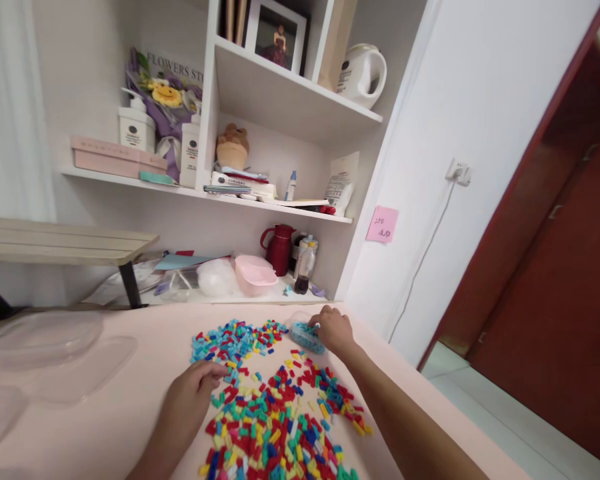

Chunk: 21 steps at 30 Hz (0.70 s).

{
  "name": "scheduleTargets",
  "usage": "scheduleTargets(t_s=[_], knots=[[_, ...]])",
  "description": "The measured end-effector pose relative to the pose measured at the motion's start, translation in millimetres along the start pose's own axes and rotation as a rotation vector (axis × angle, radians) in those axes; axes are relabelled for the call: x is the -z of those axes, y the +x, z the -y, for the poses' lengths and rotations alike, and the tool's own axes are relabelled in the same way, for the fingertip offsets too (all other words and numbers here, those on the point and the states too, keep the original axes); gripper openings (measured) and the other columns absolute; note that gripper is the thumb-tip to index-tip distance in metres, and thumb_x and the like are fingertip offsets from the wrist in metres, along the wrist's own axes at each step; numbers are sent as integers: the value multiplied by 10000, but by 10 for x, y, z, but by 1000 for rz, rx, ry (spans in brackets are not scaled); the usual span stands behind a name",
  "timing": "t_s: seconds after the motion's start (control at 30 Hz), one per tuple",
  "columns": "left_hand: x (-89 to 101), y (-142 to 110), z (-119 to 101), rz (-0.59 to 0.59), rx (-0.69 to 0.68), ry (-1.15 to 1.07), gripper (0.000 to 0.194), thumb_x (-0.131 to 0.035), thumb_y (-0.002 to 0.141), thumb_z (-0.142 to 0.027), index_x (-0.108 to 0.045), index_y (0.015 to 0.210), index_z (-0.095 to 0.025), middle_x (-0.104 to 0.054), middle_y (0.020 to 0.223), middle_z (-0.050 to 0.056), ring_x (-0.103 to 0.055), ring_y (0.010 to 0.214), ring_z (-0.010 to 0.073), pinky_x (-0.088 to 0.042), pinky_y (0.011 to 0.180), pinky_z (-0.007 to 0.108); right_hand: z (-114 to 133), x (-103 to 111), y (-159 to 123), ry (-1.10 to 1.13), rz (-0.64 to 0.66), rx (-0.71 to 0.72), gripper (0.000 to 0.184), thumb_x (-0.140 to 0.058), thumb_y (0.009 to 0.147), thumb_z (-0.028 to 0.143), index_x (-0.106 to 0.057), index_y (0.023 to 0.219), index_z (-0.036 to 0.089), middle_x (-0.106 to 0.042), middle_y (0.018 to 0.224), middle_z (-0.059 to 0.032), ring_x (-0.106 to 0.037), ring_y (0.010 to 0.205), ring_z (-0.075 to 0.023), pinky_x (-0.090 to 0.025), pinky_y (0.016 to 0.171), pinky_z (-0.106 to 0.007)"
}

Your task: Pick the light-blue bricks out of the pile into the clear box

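Note:
My left hand (pixel 193 393) is at the left edge of the loose toy bricks (pixel 265 427), its fingers curled and pressed together. The fingertips touch or nearly touch some light blue bricks (pixel 231 377); whether one is pinched between them is too small to tell. Over a small clear plastic container (pixel 306 339) holding light blue bricks, my right hand (pixel 334 329) has its fingers bent down at the rim. Those fingertips are partly hidden, so what they hold cannot be made out. Mostly light blue bricks form a separate heap (pixel 230 341) left of the container.
Clear plastic lids or boxes (pixel 80 367) lie on the pink tabletop (pixel 145 413) at left. Behind the table's back edge stand a pink basin (pixel 255 275), a red jug (pixel 279 250) and a bottle (pixel 305 269). A wooden stand (pixel 65 241) is at the far left.

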<state>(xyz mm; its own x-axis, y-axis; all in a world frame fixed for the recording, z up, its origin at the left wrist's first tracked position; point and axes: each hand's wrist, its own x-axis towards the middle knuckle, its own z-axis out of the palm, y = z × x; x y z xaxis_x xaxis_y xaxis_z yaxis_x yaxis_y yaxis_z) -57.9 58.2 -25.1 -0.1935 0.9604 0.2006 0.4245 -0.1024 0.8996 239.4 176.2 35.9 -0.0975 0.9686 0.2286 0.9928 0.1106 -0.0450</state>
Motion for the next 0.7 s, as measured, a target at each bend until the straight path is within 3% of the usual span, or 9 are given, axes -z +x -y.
scheduleTargets(t_s=[0.7], knots=[[9, -14, -83, -32, 5, -13, 278, -457, 665, -293, -728, 705, -245, -767, 826, 15, -711, 794, 216, -557, 741, 309, -206, -200, 22, 373, -120, -2, 198, -676, 755, 195, -716, 916, 303, -559, 1003, -10, -556, 919, -173, -376, 771, -269]])
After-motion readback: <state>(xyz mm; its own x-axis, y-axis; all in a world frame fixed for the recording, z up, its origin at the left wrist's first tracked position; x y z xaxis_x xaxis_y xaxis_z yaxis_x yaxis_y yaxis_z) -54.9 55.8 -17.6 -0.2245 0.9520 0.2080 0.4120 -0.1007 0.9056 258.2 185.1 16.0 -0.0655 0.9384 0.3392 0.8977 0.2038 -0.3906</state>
